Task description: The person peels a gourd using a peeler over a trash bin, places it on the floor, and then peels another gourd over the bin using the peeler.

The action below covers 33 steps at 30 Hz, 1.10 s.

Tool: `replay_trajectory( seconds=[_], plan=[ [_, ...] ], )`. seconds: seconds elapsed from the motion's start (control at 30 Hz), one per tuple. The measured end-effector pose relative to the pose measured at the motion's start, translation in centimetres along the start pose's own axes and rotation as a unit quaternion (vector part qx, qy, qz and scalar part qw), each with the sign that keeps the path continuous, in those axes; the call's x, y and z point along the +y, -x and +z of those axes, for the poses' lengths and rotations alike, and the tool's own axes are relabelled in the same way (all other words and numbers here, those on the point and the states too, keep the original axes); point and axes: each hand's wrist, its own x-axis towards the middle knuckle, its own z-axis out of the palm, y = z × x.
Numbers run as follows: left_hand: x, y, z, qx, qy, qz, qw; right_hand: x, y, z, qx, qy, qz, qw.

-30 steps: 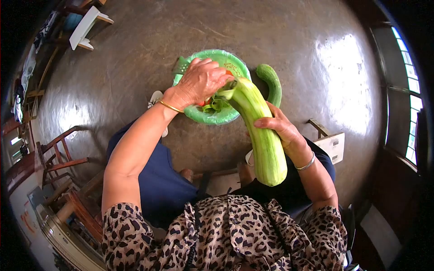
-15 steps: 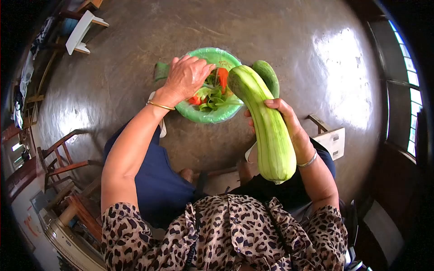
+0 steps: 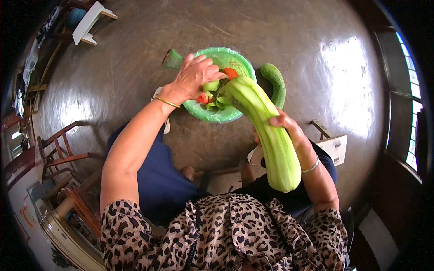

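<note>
My right hand grips a long, pale green, peeled-looking squash round its middle, tilted with its far end over a basin. My left hand is closed by that far end, its fingers curled round something I cannot make out. Below is a green basin lined with clear plastic. Green peel strips lie in it, with a red-orange piece among them. Another orange-red piece shows between my left fingers and the squash; what it belongs to is unclear.
A dark green squash lies on the floor right of the basin. Another green piece with a cut-looking end is at its left. Wooden stools stand to the left, and a small white stool at the far left.
The squash's far end has swung slightly down, and its near end has moved toward my body. My left hand has shifted a little right and down, staying closed near the far end.
</note>
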Motion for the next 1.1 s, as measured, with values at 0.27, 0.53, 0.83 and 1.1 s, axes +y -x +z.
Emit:
replay_trajectory(
  seconds=[0.27,0.53,0.83,1.1],
  plan=[
    [1.0,0.1,0.9,-0.137,-0.01,-0.139,0.981,-1.2,0.8,-1.7,-0.034,-0.125,0.027,0.991],
    [0.8,-2.1,-1.0,0.031,0.023,-0.167,0.985,-2.4,0.3,-0.6,0.059,-0.12,-0.013,0.991],
    [2.6,-1.8,-1.1,0.036,0.012,-0.098,0.994,-1.8,-0.8,-0.1,0.086,-0.047,-0.008,0.995],
    [6.2,-3.8,-3.0,0.037,0.151,0.021,0.988,-1.2,-1.3,0.6,0.084,-0.083,0.064,0.991]
  ],
)
